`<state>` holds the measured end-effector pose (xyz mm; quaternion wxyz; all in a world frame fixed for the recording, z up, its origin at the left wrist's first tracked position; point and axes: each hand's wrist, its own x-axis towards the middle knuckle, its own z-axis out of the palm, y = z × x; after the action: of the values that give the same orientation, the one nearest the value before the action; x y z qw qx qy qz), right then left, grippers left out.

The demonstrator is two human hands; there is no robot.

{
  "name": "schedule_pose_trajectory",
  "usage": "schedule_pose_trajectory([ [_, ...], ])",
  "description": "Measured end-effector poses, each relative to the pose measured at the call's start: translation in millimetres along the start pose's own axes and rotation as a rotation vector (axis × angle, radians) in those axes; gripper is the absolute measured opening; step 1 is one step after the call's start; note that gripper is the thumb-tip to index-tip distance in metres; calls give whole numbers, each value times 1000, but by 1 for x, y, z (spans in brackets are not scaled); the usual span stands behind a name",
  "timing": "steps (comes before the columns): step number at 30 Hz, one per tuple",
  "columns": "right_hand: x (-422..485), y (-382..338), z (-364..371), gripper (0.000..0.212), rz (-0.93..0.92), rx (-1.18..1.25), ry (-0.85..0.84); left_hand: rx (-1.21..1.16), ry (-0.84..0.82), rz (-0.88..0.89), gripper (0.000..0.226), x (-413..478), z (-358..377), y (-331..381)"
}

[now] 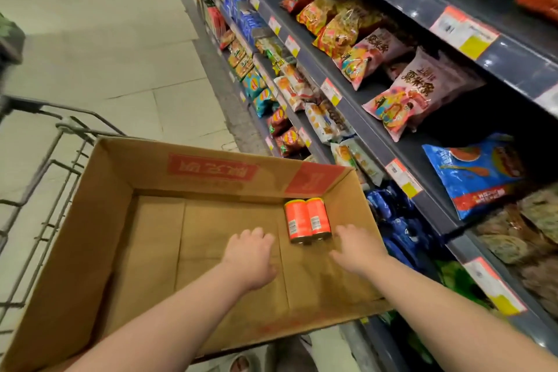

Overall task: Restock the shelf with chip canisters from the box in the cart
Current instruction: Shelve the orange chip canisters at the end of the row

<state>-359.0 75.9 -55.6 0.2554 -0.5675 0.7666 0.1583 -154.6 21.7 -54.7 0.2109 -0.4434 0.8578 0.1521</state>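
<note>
Canisters: two orange chip canisters (307,220) lay on their sides, touching each other, in the far right corner of the box, their metal ends pointing toward the person.
Box: an open cardboard box (90,190) with red printing on its far wall sat in the cart; apart from the two canisters, only its brown floor showed.
Left hand: the left hand (250,254) was reaching into the box, palm down over the middle of the floor, fingers loosely bent and holding nothing. It was to the left of the canisters and apart from them. Whether it was resting on the cardboard could not be told.
Right hand: the right hand (357,251) was also inside the box, palm down along the right wall, fingers spread and relaxed, with nothing in its grasp. Its fingertips were just beside the near end of the right-hand canister; contact could not be told.
Cart: a grey wire cart (60,142) carried the box, its frame visible on the left.
Shelf: a dark shelf (377,136) ran along the right side, close to the box.
Stock: pink snack bags (413,90) lay on an upper level and a blue chip bag (474,169) on the level below.
Labels: orange and yellow price tags (403,177) were fixed along the shelf edges.
Floor: pale floor tiles (105,54) stretched ahead of the cart.
</note>
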Motion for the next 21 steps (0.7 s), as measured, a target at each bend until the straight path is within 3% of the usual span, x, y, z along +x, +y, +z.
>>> schedule_pose_trajectory([
  [13, 146, 23, 32, 42, -29, 56, -120, -113, -188, -112, 56, 123, 33, 19],
  [21, 194, 23, 64, 52, 49, 194, -138, -249, -210, -185, 57, 183, 65, 27],
])
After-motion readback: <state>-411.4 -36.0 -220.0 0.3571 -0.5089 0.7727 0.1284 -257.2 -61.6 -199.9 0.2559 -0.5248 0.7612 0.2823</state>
